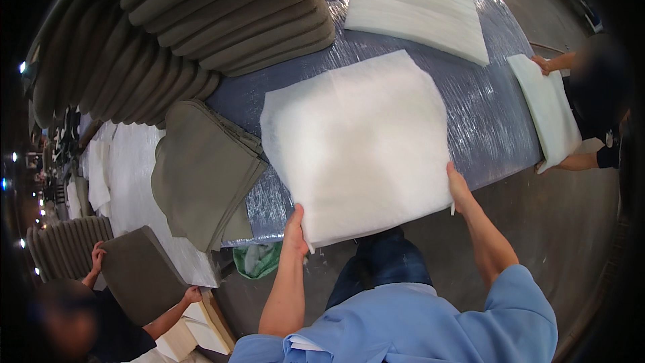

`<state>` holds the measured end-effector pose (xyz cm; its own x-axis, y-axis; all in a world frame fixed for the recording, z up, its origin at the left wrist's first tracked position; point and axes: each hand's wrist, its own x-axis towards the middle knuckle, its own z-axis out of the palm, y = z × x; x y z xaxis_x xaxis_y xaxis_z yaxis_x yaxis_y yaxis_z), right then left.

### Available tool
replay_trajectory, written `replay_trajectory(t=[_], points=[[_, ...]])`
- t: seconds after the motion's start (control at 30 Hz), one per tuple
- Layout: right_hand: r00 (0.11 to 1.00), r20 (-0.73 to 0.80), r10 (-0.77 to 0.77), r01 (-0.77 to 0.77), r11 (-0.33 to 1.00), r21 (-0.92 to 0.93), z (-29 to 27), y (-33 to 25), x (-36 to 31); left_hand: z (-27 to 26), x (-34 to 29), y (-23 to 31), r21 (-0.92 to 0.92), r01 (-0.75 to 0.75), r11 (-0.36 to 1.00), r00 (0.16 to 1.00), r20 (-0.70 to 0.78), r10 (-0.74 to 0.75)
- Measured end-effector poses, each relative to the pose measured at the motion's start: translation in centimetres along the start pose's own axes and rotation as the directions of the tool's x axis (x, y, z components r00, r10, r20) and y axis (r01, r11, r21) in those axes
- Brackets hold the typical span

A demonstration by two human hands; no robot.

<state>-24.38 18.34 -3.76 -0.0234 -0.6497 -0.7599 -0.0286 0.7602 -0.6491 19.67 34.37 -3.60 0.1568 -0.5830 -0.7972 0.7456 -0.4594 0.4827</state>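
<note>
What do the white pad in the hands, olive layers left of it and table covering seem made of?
White pad: probably synthetic wadding, matte; its edges look fuzzy.
Olive layers: likely dull fabric, thin and limp; weave unreadable.
Table covering: apparently glossy plastic film, by its crinkled highlights.

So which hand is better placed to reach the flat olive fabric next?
Probably the left hand: it holds the square white padding at its left corner, nearer the olive fabric; the right hand holds the opposite side.

Left hand (294, 234) and right hand (459, 188) reach forward, well apart, both apparently gripping.
</note>
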Motion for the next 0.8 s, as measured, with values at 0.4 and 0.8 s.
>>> replay_trajectory(t=[0.4,0.8], points=[[0.967,-0.207,-0.150,0.088,0.955,-0.283,0.0,5.3,-2.3,-2.7,-4.1,-2.6,0.074,0.116,0.990,0.987,-0.118,-0.107],[0.895,-0.266,-0.357,0.024,0.635,-0.772,0.6,2.9,-3.4,-3.3,-3.5,-2.6,0.232,0.147,0.962,0.965,-0.248,-0.088]])
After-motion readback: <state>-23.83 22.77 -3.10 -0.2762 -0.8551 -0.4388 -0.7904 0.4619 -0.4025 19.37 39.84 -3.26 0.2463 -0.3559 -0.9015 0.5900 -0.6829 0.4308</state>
